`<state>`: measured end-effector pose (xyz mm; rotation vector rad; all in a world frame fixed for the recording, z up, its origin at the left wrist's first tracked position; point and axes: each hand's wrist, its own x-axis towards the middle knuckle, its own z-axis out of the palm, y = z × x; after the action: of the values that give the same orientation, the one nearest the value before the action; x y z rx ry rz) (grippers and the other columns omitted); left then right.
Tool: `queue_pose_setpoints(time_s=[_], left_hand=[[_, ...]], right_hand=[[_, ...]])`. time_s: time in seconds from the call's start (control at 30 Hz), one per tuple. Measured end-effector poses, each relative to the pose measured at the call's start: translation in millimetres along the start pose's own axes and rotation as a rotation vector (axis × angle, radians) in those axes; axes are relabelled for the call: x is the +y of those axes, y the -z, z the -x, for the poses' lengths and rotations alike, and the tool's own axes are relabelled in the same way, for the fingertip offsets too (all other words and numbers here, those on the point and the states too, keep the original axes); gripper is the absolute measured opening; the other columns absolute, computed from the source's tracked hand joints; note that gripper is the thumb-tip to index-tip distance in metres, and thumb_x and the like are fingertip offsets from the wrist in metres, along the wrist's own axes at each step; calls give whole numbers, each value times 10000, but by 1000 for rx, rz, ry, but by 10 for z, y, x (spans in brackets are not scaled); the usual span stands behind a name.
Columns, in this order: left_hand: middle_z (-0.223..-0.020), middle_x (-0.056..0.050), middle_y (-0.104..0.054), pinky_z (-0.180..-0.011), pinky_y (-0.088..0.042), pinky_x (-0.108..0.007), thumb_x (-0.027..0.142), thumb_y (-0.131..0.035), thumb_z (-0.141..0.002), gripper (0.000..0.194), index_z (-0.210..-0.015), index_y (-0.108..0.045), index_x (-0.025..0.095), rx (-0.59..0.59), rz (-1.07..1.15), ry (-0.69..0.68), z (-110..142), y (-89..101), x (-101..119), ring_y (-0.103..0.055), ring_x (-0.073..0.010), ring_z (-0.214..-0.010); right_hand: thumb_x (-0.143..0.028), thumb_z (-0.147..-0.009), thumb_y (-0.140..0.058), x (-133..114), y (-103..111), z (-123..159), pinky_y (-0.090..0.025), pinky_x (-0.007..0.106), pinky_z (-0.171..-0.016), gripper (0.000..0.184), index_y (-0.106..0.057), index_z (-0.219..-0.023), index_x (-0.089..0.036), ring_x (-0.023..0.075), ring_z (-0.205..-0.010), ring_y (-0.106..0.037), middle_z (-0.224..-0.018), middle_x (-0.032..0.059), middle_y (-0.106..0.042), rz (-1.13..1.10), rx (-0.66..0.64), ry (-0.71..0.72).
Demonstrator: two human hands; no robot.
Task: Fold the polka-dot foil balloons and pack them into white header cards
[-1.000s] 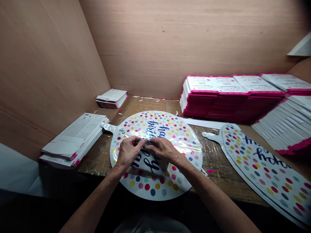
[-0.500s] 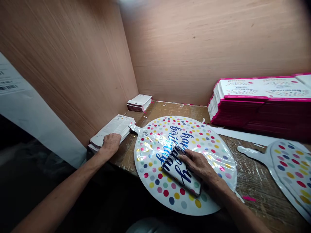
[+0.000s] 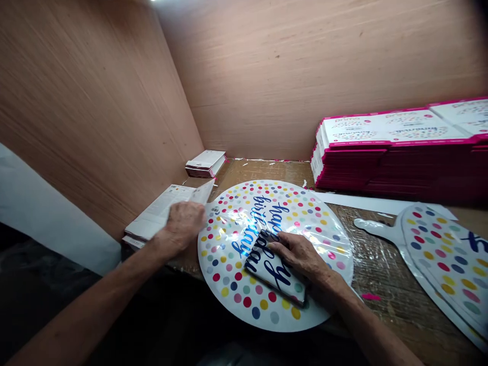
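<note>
Two hands apart: left hand [image 3: 185, 222] at a stack of white printed sheets [image 3: 152, 219], right hand [image 3: 298, 255] on a round white foil balloon [image 3: 297, 213]

The balloon lies flat on the brown wooden counter [image 3: 263, 174], its glossy face covered in multicoloured dots and navy "happy birthday" script. Its near edge overhangs the front of the counter. A folded flap of foil [image 3: 272, 267] lies across the lower middle of the balloon.

The right arm reaches forward from the lower right, with the wrist low and the right hand lying flat on the flap. Its fingers [image 3: 280, 245] are extended and slightly parted, pressing down rather than pinching.

The left arm stretches across from the lower left, with the left hand turned palm-down over the near corner of the stack, just beside the balloon's barcoded neck. A top sheet [image 3: 202, 192] lifts up just past the hand. The hand hides its fingertips, so I cannot tell whether they have hold of that sheet.

Tall stacks of pink-edged packaging [image 3: 392, 147] fill the far right of the counter, with a second dotted foil balloon [image 3: 446, 264] in front of them.
</note>
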<state>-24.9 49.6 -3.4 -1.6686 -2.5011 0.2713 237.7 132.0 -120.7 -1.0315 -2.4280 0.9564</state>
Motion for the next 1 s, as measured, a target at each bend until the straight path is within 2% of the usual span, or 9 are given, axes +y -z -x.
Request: queue_pose_setpoints(time_s=[0.1,0.17,0.27,0.33,0.43,0.5,0.7,0.83,1.0], left_hand=[[-898,-220,-721,-771,-512,-413,323,-399,-909,418,-932,-740,82,-39,55,-81,12,-63,498,-689,-352,-924],[-864,-200,-724,-742,-514,-392,432,-363,-943,508,-880,-744,103,-75,101,-118,-16,-156,629,-695,-339,-893],[-886,-164,-730,-765,-514,-402,473,-362,-956,510,-885,-737,135,-76,218,-204,-79,-396,474,-693,-318,-882],[-1001,-118,-727,-847,-510,-391,446,-459,-928,378,-994,-714,174,-13,352,-373,-101,-601,260,-678,-280,-956],[-1176,-97,-668,-964,-489,-376,438,-550,-888,337,-1087,-666,193,63,441,-646,-43,-860,48,-607,-258,-1134],[-1231,-121,-629,-1003,-480,-396,367,-542,-899,306,-1106,-642,166,76,393,-704,45,-953,48,-543,-274,-1224],[-1155,-207,-607,-877,-556,-393,158,-503,-890,264,-1109,-609,55,38,132,-689,198,-961,282,-542,-303,-1169],[-970,-195,-612,-624,-560,-359,-2,-373,-865,293,-953,-647,51,-44,-60,-713,186,-897,324,-609,-305,-955],[-875,-184,-622,-582,-534,-361,-100,-371,-772,331,-869,-648,55,-37,-48,-681,164,-831,336,-647,-298,-808]], right_hand=[[-517,-918,-464,87,118,97,-302,264,-557,401,-478,-672,-201,133,-601,-452,-649,-8,-539,24,32,-13],[-530,-906,-476,169,215,190,-309,259,-546,406,-470,-666,-202,131,-593,-444,-632,-12,-521,8,52,-55],[-555,-891,-486,214,348,327,-316,253,-527,413,-473,-675,-204,133,-594,-434,-630,-11,-497,-28,74,-119],[-562,-889,-484,141,375,362,-325,253,-528,413,-488,-687,-202,134,-600,-432,-639,-6,-495,-59,69,-129],[-536,-895,-484,-98,262,265,-321,253,-539,401,-476,-672,-203,129,-598,-423,-632,-9,-490,-63,42,-98],[-494,-910,-484,-274,99,126,-301,250,-547,380,-467,-667,-203,122,-591,-415,-627,-18,-485,-21,19,-51],[-446,-938,-508,-530,-292,-195,-217,260,-551,341,-527,-703,-200,117,-586,-400,-649,-12,-517,269,-80,-52],[-443,-948,-517,-568,-275,-246,-219,265,-564,316,-583,-758,-199,129,-621,-461,-697,12,-581,370,-138,-57],[-472,-948,-510,-552,-290,-255,-253,277,-577,328,-609,-791,-201,166,-697,-548,-750,34,-634,348,-133,-83]])
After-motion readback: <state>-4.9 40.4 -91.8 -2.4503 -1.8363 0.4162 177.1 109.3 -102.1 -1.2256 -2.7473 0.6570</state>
